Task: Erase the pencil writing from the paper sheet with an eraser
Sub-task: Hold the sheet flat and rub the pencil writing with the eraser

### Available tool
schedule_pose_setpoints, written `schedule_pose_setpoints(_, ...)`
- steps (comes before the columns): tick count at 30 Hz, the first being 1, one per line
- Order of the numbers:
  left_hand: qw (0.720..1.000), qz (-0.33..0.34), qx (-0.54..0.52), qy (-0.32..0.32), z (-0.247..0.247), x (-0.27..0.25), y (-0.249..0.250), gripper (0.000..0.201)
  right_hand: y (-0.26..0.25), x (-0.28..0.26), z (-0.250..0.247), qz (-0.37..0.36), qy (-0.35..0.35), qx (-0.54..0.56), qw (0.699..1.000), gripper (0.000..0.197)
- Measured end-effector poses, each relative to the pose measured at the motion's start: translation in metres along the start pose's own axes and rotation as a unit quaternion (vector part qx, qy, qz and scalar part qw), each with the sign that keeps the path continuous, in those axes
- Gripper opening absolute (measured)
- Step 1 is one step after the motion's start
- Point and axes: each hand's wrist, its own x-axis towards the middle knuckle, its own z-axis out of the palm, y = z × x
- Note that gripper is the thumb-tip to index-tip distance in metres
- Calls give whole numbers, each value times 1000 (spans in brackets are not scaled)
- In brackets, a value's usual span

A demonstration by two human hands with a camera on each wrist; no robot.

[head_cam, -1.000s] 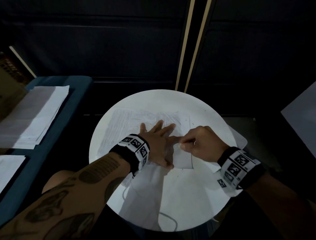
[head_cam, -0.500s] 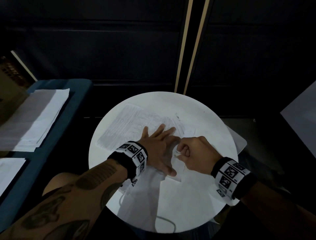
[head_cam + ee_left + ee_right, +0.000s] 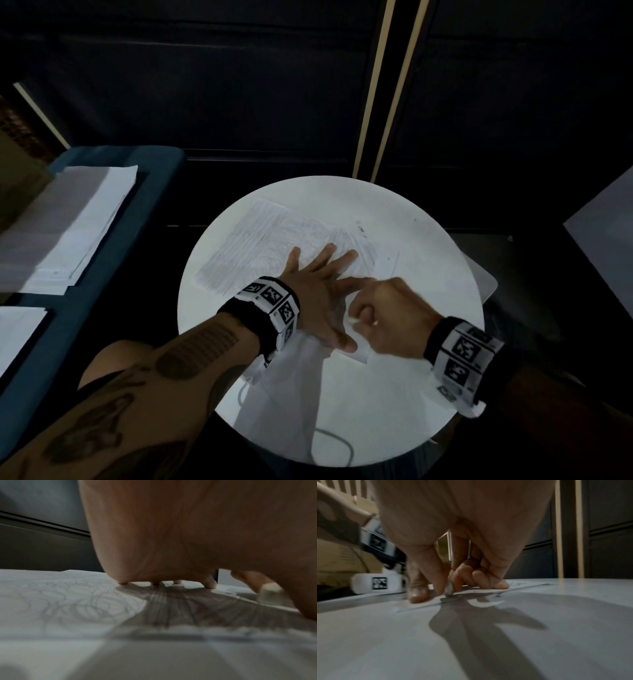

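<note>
A paper sheet (image 3: 260, 246) covered in pencil scribbles lies on a round white table (image 3: 428, 394). My left hand (image 3: 318, 291) lies flat on the sheet with its fingers spread, pressing it down. From the left wrist view its fingertips (image 3: 210, 584) touch the paper (image 3: 60, 601). My right hand (image 3: 387, 315) is just right of the left thumb, fingers curled, pinching a small whitish eraser (image 3: 352, 320). The eraser (image 3: 270, 595) meets the sheet near its right end. In the right wrist view the eraser's grey tip (image 3: 449, 591) touches the paper.
Stacks of white papers (image 3: 78, 222) rest on a blue surface to the left. A thin cable (image 3: 329, 448) loops at the table's near edge. A pale flat piece (image 3: 486, 284) sticks out past the table's right rim. Dark panels with gold strips stand behind.
The sheet has turned under my left hand, so it now lies slanted. My right hand has slid toward me along the paper's right part with the eraser.
</note>
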Motion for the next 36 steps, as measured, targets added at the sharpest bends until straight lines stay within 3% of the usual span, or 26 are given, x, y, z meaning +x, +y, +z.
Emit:
schedule_pose_setpoints(2, 1000, -1, 8, -3, -1, 0, 0, 120, -2, 0, 2, -18, -14, -5, 1000, 37)
schedule_pose_setpoints(6, 1000, -2, 27, -7, -2, -1, 1, 124, 15, 14, -4, 20, 29, -5, 999, 18)
schedule_pose_setpoints(11, 1000, -7, 29, -5, 0, 2, -1, 127, 2, 1, 6, -45, -34, -13, 998, 32)
schedule_pose_setpoints(14, 1000, -6, 28, -1, 0, 2, -1, 125, 12, 12, 0, -17, 18, -17, 1000, 41)
schedule_pose_setpoints(16, 1000, -5, 22, 0, 0, 1, -1, 125, 11, 12, 1, -14, 31, -17, 999, 36)
schedule_pose_setpoints(21, 1000, -6, 24, 5, 1, 1, -2, 125, -3, -1, 7, -41, -34, -23, 998, 27)
schedule_pose_setpoints(25, 1000, -3, 23, 1, 0, 2, -1, 125, 10, 14, -4, -8, 37, -17, 999, 44)
schedule_pose_setpoints(30, 1000, -7, 25, -3, 1, 2, -2, 126, -8, -1, 4, -45, -31, -31, 998, 39)
schedule_pose_setpoints(34, 999, -4, 35, -3, -1, 2, 0, 127, 19, 19, -10, 7, 41, -41, 998, 36)
schedule_pose_setpoints(36, 999, -5, 32, -3, -1, 1, 0, 126, 11, 16, -10, 4, 30, -44, 999, 32)
